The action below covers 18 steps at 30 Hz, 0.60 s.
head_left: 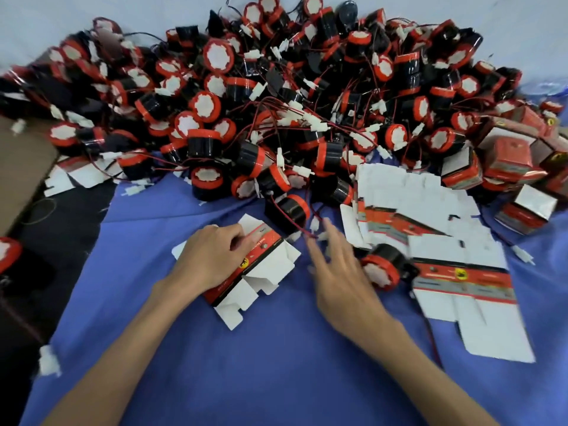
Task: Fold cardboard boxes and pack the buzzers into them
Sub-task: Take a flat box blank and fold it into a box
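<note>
My left hand [209,259] holds a flat, part-unfolded red-and-white cardboard box [261,272] down on the blue cloth, its fingers curled over the box's upper edge. To the right of that box my right hand [341,272] hovers blurred with straight fingers, holding nothing. Its fingertips point toward a black buzzer with a red rim [290,212] and its red wire. A second buzzer [384,265] lies right beside the right hand. A large heap of several buzzers [276,103] fills the back.
Flat unfolded box blanks [415,201] and another blank [467,293] lie at the right. Folded boxes [510,161] pile up at the far right. A brown cardboard sheet [21,173] sits at the left edge. Blue cloth [246,364] covers the near area.
</note>
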### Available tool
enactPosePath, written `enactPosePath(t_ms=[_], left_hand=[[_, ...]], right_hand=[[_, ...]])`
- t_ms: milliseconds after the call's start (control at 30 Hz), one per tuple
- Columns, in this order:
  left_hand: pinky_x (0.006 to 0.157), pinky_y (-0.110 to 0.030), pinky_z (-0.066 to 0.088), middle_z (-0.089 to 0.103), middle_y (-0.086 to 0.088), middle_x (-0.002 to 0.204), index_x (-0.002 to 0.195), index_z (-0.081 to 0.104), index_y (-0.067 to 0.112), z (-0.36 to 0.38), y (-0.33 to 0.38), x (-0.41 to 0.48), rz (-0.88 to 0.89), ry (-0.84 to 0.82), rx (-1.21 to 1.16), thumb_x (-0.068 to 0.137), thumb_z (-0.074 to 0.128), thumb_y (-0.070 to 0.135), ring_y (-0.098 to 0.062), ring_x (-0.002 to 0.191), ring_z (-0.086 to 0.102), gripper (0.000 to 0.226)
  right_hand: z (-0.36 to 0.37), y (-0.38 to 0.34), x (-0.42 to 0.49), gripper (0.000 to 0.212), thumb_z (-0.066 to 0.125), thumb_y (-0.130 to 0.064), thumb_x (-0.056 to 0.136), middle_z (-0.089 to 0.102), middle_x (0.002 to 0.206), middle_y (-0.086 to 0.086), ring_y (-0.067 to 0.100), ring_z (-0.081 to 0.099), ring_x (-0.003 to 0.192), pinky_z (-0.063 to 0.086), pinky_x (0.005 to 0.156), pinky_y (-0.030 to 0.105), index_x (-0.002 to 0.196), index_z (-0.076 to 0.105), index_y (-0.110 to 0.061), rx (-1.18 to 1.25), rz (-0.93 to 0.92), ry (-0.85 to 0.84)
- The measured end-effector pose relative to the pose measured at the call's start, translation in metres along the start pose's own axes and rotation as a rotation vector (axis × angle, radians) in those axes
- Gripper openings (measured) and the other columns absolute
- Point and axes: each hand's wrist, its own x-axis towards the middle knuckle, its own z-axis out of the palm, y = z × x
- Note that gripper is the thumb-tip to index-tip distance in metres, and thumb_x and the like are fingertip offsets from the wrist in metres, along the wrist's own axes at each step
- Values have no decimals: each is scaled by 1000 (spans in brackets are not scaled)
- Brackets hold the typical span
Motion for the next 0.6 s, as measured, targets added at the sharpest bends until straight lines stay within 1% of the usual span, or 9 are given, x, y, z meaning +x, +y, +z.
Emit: enactPosePath(t_ms=[100, 167, 233, 300, 367, 400, 467, 533, 600], left_hand=[[60, -34, 29, 54, 4, 59, 67, 51, 21, -2, -2, -3, 4, -7, -80, 95, 47, 45, -19, 66, 51, 37], [57, -31, 26, 48, 7, 53, 62, 44, 27, -6, 2, -3, 28, 2, -161, 96, 48, 42, -11, 59, 47, 37], [52, -26, 24, 43, 6, 49, 59, 39, 28, -9, 8, -5, 42, 9, -245, 98, 49, 40, -8, 54, 45, 42], [49, -23, 27, 45, 5, 49, 59, 38, 25, -12, 15, -8, 21, 0, -369, 97, 47, 46, -5, 51, 44, 44], [50, -20, 30, 49, 9, 52, 62, 43, 15, -16, 19, -11, -63, -13, -572, 93, 43, 53, -3, 51, 43, 49], [53, -22, 33, 52, 9, 56, 66, 49, 8, -18, 21, -12, -113, -10, -700, 91, 43, 53, -3, 54, 45, 52], [59, -24, 39, 60, 0, 64, 74, 56, -3, -21, 20, -14, -163, 12, -930, 87, 43, 46, -9, 61, 53, 52], [52, -17, 42, 63, 2, 58, 68, 57, 3, -21, 19, -19, -156, 55, -1067, 87, 44, 38, -5, 53, 56, 42], [46, -16, 38, 59, 4, 51, 60, 56, 8, -20, 18, -23, -152, 111, -1122, 86, 46, 33, -4, 45, 51, 37]], right_hand=[[-15, 41, 2, 66, 47, 10, 87, 4, 160, 8, 25, 14, 147, 42, 103, 44, 149, 29, -5, 23, -85, -51], [-22, 43, 4, 57, 51, 12, 83, 29, 155, 11, 29, 36, 138, 53, 86, 49, 138, 48, -1, 47, -125, 7], [-23, 27, 7, 37, 53, 5, 82, 60, 126, 7, 27, 62, 108, 56, 72, 45, 117, 64, -3, 254, -135, 144], [-25, 1, 14, 25, 53, -17, 84, 61, 96, -17, 6, 62, 83, 51, 63, 29, 105, 64, -22, 558, -119, 98], [-22, -23, 27, 32, 56, -35, 81, 59, 96, -25, -3, 59, 88, 47, 66, 15, 113, 54, -39, 775, -112, -100], [-19, -31, 32, 45, 59, -36, 80, 60, 103, -26, -5, 58, 97, 48, 73, 15, 124, 49, -39, 843, -100, -135], [-13, -42, 37, 51, 59, -22, 85, 62, 114, -22, -1, 58, 109, 49, 87, 19, 134, 48, -31, 982, -61, -58], [-9, -46, 36, 49, 52, -5, 92, 63, 115, -24, 9, 61, 108, 49, 91, 23, 128, 52, -38, 1065, -66, 58], [-6, -45, 32, 51, 47, -1, 96, 62, 115, -29, 3, 60, 110, 46, 91, 15, 128, 53, -40, 1055, -97, 86]])
